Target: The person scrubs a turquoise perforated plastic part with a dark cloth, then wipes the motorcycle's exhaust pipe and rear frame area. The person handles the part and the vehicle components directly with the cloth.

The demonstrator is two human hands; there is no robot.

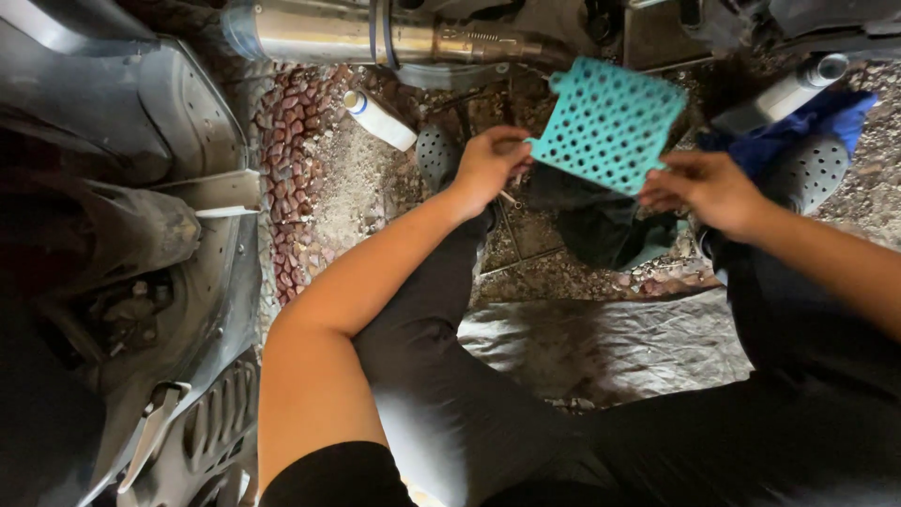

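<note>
Both hands pinch a teal perforated mat (610,122) — left hand (488,169) at its left corner, right hand (704,188) underneath — likely light, floppy; best held by edges.

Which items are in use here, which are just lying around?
In use: teal perforated mat, gripped by left hand and right hand.
Lying about: white bottle, second bottle, blue cloth, chrome exhaust pipe, grey sheet.

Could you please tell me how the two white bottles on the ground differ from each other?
The left bottle lies fully visible on bare gravel; the right bottle rests against a blue cloth, its base hidden. The left one points up-left, the right one up-right. Both are white, lying down, untouched by the hands.
</note>
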